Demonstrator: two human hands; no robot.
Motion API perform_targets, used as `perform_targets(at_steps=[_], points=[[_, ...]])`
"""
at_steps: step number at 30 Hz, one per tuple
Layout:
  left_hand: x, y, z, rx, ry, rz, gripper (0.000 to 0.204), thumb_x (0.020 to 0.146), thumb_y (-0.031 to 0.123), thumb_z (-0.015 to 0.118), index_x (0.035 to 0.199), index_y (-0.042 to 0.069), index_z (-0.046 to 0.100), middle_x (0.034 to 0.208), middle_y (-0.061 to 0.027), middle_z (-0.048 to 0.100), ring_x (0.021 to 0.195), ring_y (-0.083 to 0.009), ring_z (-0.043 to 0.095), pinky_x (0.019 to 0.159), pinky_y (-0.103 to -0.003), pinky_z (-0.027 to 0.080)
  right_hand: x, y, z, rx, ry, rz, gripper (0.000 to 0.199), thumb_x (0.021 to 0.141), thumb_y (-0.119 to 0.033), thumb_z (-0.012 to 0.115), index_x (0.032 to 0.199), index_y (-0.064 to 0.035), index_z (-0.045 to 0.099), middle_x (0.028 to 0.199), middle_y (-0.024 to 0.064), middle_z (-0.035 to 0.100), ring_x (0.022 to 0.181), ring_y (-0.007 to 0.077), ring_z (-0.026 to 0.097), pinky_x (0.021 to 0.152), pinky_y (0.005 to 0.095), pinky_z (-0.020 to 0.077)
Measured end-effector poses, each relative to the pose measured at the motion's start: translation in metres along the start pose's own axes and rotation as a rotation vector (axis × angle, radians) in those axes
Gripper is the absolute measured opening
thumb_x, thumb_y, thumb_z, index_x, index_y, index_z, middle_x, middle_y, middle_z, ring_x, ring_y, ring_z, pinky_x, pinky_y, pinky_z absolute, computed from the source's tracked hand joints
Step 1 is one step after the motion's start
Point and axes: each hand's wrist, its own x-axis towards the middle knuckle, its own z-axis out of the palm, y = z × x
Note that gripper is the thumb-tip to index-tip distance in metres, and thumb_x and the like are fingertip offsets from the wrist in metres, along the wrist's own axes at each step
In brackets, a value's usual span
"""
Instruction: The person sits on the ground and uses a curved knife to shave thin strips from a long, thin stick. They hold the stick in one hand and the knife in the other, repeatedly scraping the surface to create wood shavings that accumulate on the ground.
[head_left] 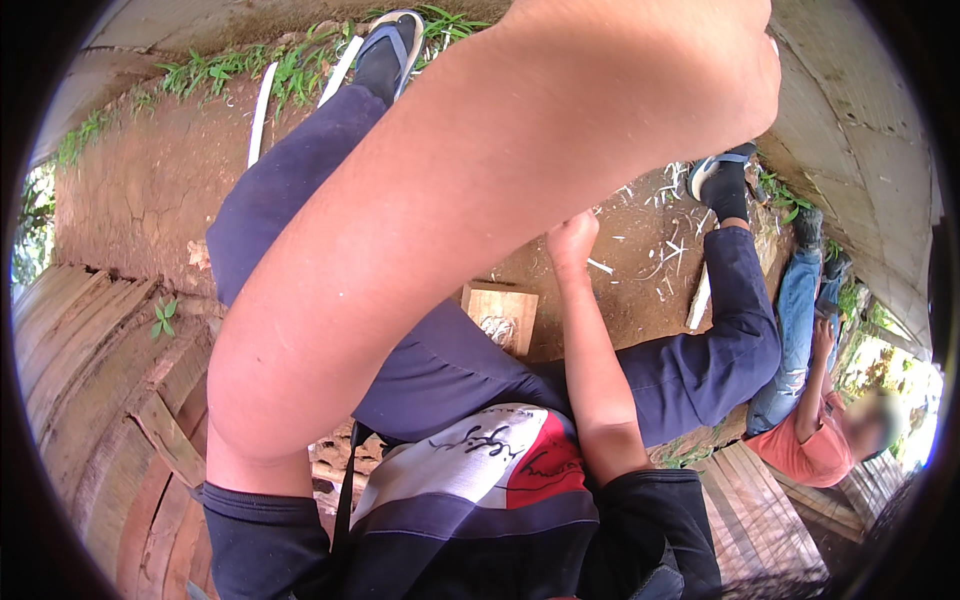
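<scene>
Weathered planks [80, 350] lie at far left; pale strips [262, 115] lie on the earth right of them. A wooden block [519, 305] sits between the knees. The right hand [573, 240] is curled, its grip together, contents hidden; pale shavings [672, 250] litter the ground beyond. The left hand [705, 70] is raised close overhead, and its grip cannot be determined, fingers apparently out of sight. A seated co-worker [815, 440] is at far right.
</scene>
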Motion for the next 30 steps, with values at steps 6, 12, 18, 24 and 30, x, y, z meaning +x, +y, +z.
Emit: perform_targets(at_steps=[6, 12, 18, 24, 30], points=[[-0.005, -0.019, -0.010, -0.069, -0.018, 0.188, 0.035, 0.095, 0.016, 0.050, 0.080, -0.011, 0.066, 0.069, -0.0250, 0.065, 0.067, -0.0373, 0.068, 0.068, -0.042, 0.058, 0.020, -0.002, -0.005, 0.679, -0.030, 0.777, 0.026, 0.100, -0.012, 0.059, 0.122, 0.0025, 0.061, 0.103, 0.0106, 0.070, 0.072, 0.0162, 0.071, 0.050, 0.0233, 0.0530], [-0.007, -0.024, 0.002, 0.023, 0.051, 0.257, 0.036, 0.095, 0.016, 0.050, 0.079, -0.011, 0.066, 0.069, -0.0249, 0.065, 0.067, -0.0370, 0.068, 0.067, -0.042, 0.058, 0.021, 0.014, -0.011, 0.638, 0.110, 0.631, 0.024, 0.100, -0.013, 0.060, 0.120, 0.0006, 0.065, 0.108, 0.0103, 0.069, 0.079, 0.0161, 0.071, 0.054, 0.0228, 0.0552], [-0.005, -0.028, 0.011, 0.151, 0.129, 0.315, 0.036, 0.095, 0.016, 0.050, 0.079, -0.011, 0.066, 0.069, -0.0248, 0.065, 0.066, -0.0367, 0.068, 0.067, -0.041, 0.058, -0.003, 0.033, 0.010, 0.587, -0.078, 0.422, 0.025, 0.100, -0.012, 0.060, 0.120, 0.0026, 0.066, 0.129, 0.0148, 0.060, 0.086, 0.0183, 0.072, 0.059, 0.0245, 0.0594], [-0.002, -0.033, 0.022, 0.270, 0.184, 0.365, 0.036, 0.096, 0.017, 0.050, 0.079, -0.011, 0.066, 0.069, -0.0247, 0.065, 0.066, -0.0365, 0.068, 0.067, -0.041, 0.057, -0.009, 0.020, 0.004, 0.663, -0.306, 0.469, 0.025, 0.099, -0.011, 0.061, 0.121, 0.0010, 0.067, 0.137, 0.0124, 0.055, 0.091, 0.0188, 0.071, 0.059, 0.0245, 0.0599], [-0.004, -0.038, 0.026, 0.382, 0.232, 0.423, 0.037, 0.096, 0.017, 0.049, 0.079, -0.011, 0.066, 0.069, -0.0246, 0.065, 0.066, -0.0362, 0.068, 0.066, -0.041, 0.057, -0.026, 0.001, 0.003, 0.485, -0.478, 0.300, 0.022, 0.097, -0.009, 0.064, 0.117, -0.0026, 0.072, 0.135, 0.0105, 0.057, 0.092, 0.0172, 0.070, 0.060, 0.0254, 0.0602]])
